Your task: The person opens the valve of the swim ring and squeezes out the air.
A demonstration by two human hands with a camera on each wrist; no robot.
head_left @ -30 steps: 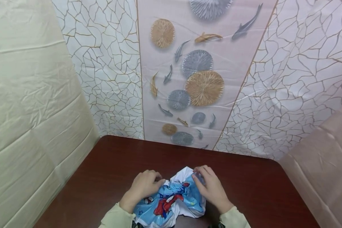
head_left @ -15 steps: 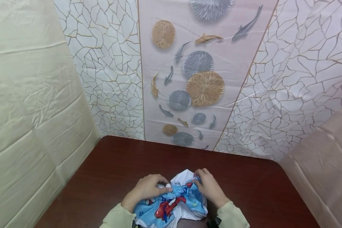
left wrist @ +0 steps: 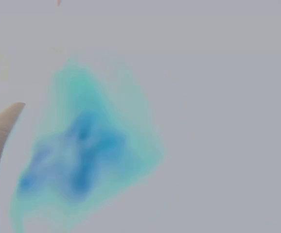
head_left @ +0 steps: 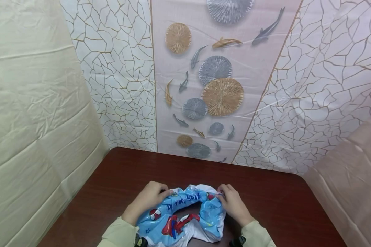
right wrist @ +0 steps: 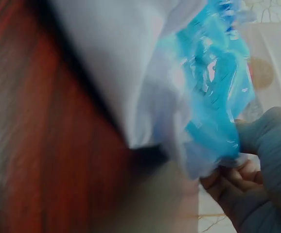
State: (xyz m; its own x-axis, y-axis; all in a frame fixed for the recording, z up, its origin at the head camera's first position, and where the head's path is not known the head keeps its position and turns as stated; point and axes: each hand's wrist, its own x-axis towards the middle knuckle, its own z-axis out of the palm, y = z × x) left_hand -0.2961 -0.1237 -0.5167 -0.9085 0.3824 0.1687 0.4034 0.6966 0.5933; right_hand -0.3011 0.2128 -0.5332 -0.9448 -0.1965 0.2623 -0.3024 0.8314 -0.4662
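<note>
A limp, wrinkled swim ring (head_left: 208,212) lies in the head view, light blue with white edges, lettering and a red cartoon figure. Its middle hole shows the table. My left hand (head_left: 148,199) pinches its far left part, thumb on top, with the other fingertips hidden. On the far right, my right hand (head_left: 233,204) pinches its edge. The right wrist view shows the right hand's thumb and fingers (right wrist: 247,138) nipping the shiny plastic, whose white side hangs toward the table. Close, blurred plastic (left wrist: 87,150) fills the left wrist view, with one fingertip at its left.
The dark red-brown table (head_left: 266,192) has rounded far corners. Behind it hangs a cloth (head_left: 198,79) printed with fish and round shapes. Quilted cream panels (head_left: 43,120) stand on the left, and a beige one (head_left: 352,171) on the right.
The bunched swim ring has been spread, and its hole and lettering now show. My left hand has moved away from the middle, to the left; my right hand has shifted slightly right.
</note>
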